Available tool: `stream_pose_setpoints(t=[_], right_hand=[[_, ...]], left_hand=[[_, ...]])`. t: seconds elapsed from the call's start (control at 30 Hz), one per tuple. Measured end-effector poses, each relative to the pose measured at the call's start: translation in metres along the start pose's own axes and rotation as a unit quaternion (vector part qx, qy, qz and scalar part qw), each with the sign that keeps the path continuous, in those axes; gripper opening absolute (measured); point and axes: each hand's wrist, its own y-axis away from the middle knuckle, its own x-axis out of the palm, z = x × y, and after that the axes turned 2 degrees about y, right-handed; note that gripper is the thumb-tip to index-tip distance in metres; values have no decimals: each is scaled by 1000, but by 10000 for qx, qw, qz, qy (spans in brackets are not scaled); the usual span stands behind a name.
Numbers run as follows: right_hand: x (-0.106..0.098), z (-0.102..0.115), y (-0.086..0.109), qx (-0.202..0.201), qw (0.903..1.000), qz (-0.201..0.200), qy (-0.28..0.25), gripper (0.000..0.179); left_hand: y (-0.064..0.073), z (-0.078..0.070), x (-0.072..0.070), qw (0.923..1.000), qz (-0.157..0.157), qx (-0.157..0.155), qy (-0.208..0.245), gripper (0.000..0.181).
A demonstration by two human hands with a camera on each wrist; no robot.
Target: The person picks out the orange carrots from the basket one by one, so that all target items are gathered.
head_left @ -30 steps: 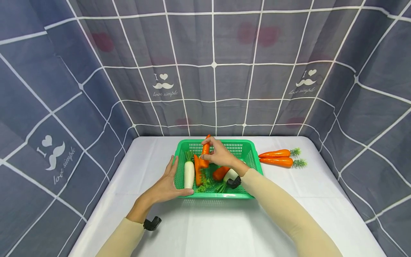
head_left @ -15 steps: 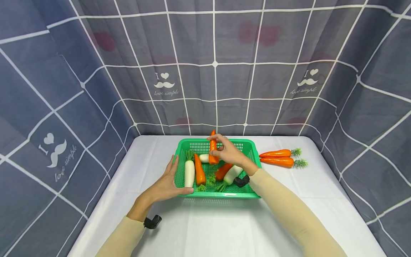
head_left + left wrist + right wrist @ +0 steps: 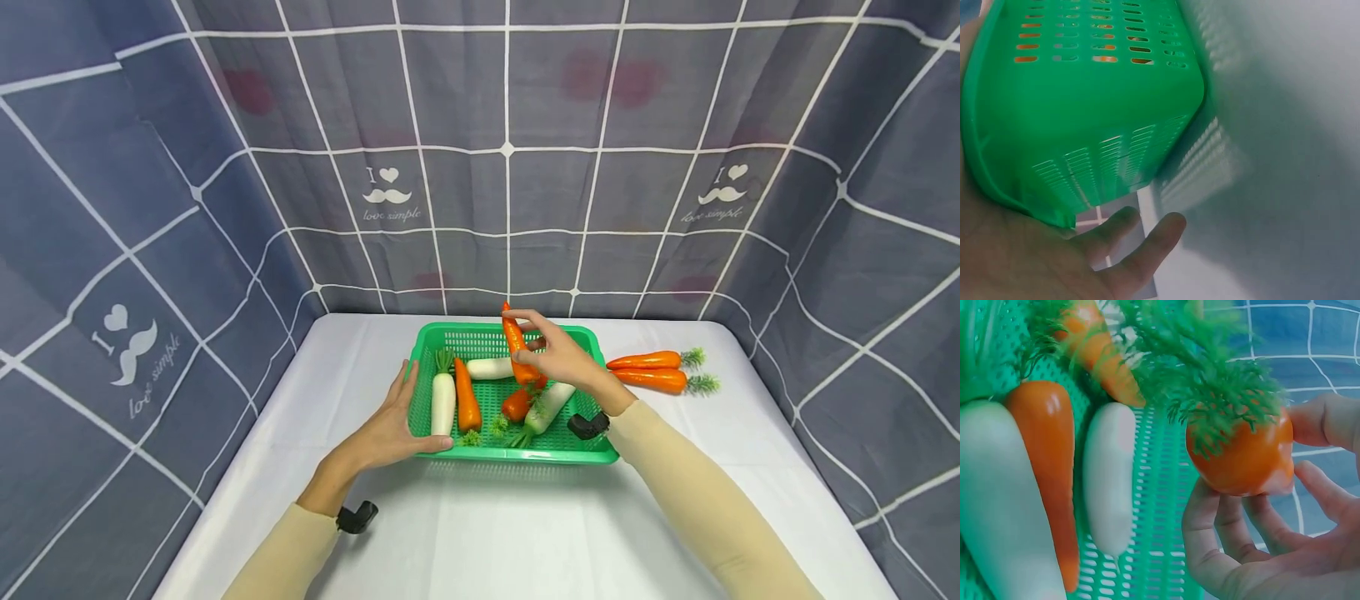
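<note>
My right hand (image 3: 561,360) grips a carrot (image 3: 514,337) over the back of a green plastic basket (image 3: 525,457). The carrot's tip points up and away; in the right wrist view, its leafy top faces the camera, with thumb and fingers around the orange body. At the basket's front left corner is my left hand (image 3: 375,435), its thumb over the front rim and its straight fingers along the left side. Inside lie a white radish (image 3: 443,406) at the left, a carrot (image 3: 467,398) beside it, a radish (image 3: 489,368) behind, and another carrot (image 3: 516,406) next to a radish (image 3: 551,407).
Two carrots with green tops, one behind (image 3: 648,360) and one in front (image 3: 651,381), lie on the white tablecloth (image 3: 510,533) right of the basket. A grey checked curtain (image 3: 465,200) stands around the table's back and sides.
My right hand has lifted the carrot from beside the left carrot and carried it rightward, its tip now tilting left. The radish at the back has come into view. My left hand has stayed put.
</note>
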Motion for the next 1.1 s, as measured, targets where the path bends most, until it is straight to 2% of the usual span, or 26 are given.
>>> stream_pose_setpoints(t=[0.53,1.1], right_hand=[[-42,1,28,113,9994,-91,299,76],[-84,-17,58,176,9940,-109,1075,66]], left_hand=[[0,-1,0,10000,36,36,-54,151],[1,1,0,10000,2,25,-19,151]])
